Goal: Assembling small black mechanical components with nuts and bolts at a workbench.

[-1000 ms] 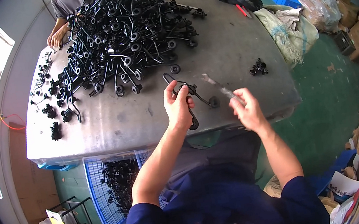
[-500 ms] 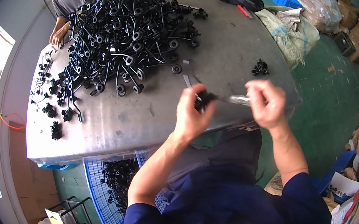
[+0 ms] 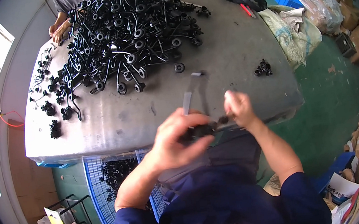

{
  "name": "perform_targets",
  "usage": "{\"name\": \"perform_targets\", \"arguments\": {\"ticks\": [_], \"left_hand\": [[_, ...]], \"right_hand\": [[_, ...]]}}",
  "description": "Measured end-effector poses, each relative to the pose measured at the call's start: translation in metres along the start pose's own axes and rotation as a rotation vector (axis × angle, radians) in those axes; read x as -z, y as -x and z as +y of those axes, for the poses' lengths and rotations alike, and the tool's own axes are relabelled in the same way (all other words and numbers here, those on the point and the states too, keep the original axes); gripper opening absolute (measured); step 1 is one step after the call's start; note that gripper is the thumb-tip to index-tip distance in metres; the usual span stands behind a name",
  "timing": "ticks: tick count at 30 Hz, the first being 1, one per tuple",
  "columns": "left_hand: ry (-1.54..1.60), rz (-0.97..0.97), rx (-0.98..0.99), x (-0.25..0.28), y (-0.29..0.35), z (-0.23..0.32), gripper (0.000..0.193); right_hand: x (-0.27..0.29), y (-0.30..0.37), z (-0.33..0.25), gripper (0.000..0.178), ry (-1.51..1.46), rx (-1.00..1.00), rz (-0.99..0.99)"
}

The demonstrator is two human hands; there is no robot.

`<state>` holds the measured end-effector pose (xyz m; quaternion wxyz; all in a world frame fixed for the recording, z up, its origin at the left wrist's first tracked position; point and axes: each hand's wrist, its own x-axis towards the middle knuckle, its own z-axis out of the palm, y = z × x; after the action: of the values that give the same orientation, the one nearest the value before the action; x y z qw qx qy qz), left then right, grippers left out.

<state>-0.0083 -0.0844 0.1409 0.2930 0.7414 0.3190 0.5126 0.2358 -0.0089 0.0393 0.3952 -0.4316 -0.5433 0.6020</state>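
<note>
In the head view, the two hands sit closer together than half a second ago: the right hand [image 3: 241, 108] has come leftward, the left hand [image 3: 173, 135] down and left. The shiny blur that lay between them is gone from sight. Both hands now seem to be at the same piece, a judgement the motion blur leaves unsure.

That piece, a black fitting [image 3: 200, 132], is at lower centre of the frame, between the left thumb and fingers, which curl around it. Its round black end [image 3: 223, 119] points right, just beside the right fingertips; whether they touch it or grip anything, I cannot tell.

A grey strip [image 3: 187, 103] shows just above the left hand. The heap of black ringed rods [image 3: 131, 31] fills the upper centre of the metal table [image 3: 230, 45]; a black cluster [image 3: 263, 67] lies right of centre.
</note>
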Motion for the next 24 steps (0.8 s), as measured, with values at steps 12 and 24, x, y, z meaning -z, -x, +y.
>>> {"name": "perform_targets", "arguments": {"ticks": [12,24], "left_hand": [[-0.372,1.316,0.483,0.154,0.198,-0.015,0.04],[-0.753,0.691,1.618,0.091,0.495,-0.066,0.034]], "right_hand": [[0.043,-0.054,0.021,0.029,1.015,0.267,0.502],[0.069,-0.069,0.043,0.027,0.977,0.228,0.365]]}}
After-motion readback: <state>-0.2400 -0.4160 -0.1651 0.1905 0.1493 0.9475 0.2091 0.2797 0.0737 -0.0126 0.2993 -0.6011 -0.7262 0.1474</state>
